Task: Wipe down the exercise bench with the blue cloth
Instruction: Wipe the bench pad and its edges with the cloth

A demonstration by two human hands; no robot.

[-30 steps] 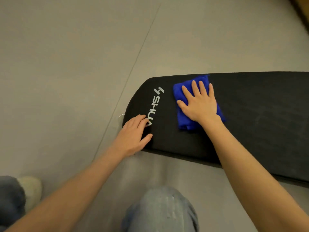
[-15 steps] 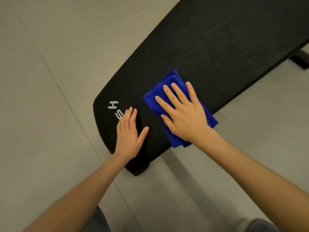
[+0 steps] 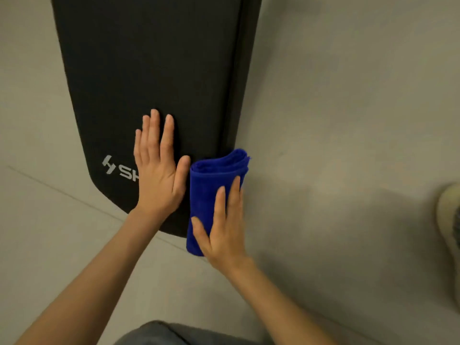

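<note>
Grey floor (image 3: 348,120) is lying under the black padded exercise bench (image 3: 149,58); the left hand (image 3: 159,170) is resting flat on it, and the flat-fingered right hand (image 3: 224,227) is pressing the folded blue cloth (image 3: 206,185) against its edge.

Left hand (image 3: 159,170) and right hand (image 3: 224,230) lie flat side by side, fingers (image 3: 167,135) straight.

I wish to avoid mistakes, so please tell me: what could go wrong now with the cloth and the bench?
The blue cloth lies over the right corner of the bench, only pressed by the flat right hand, not gripped; it may slip to the floor. The left hand rests bare on the bench, partly over the logo; that patch may be missed.
</note>
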